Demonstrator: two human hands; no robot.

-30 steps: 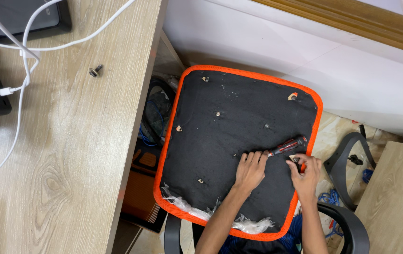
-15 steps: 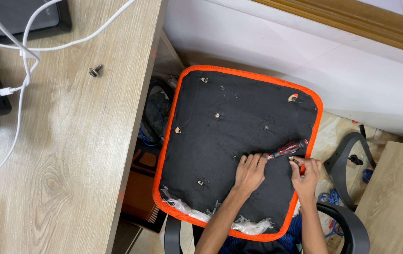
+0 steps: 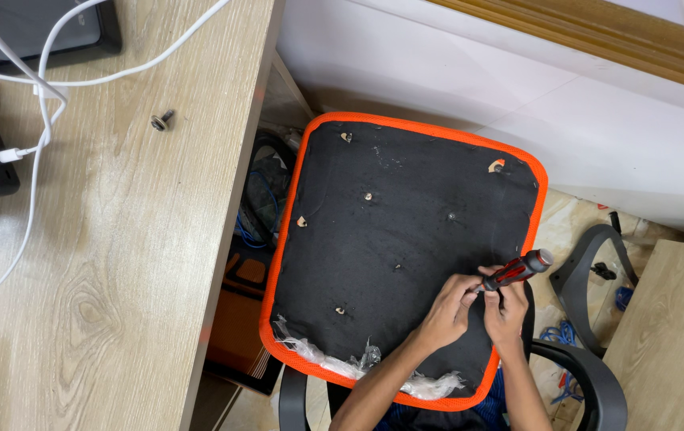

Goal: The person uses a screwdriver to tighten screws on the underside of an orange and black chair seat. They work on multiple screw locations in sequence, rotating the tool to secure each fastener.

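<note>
Both hands have bunched together since half a second back: my left hand [image 3: 447,307] was lying flat on the seat base [image 3: 406,247] then, now it's lifted and curled in toward the screwdriver [image 3: 517,270], whose handle has tipped up and swung a bit further out to the right.

Key relation: screwdriver runs diagonal, butt end up and right toward the seat base's right orange edge, tip end down and left, buried between my two hands. Tip itself hidden by fingers, can't tell what it's seated in. My right hand [image 3: 506,307] is nearer, wrapped on the lower handle, fingers clamped shut around it. Left hand fingers are pinched together right at the tip end, touching or just beside the shaft; whether they hold a screw I cannot tell.

Screwdriver look: short, red and black grip, greyish rounded cap on the butt.

Seat base: upside-down chair seat, black fabric underside, orange trim all round, several small holes, torn clear plastic at its near edge. Hands sit over its near right corner. Left of the seat base, a wooden tabletop [image 3: 118,263] carries one loose screw [image 3: 160,120] and a white cable [image 3: 39,144], well apart from my hands.
</note>
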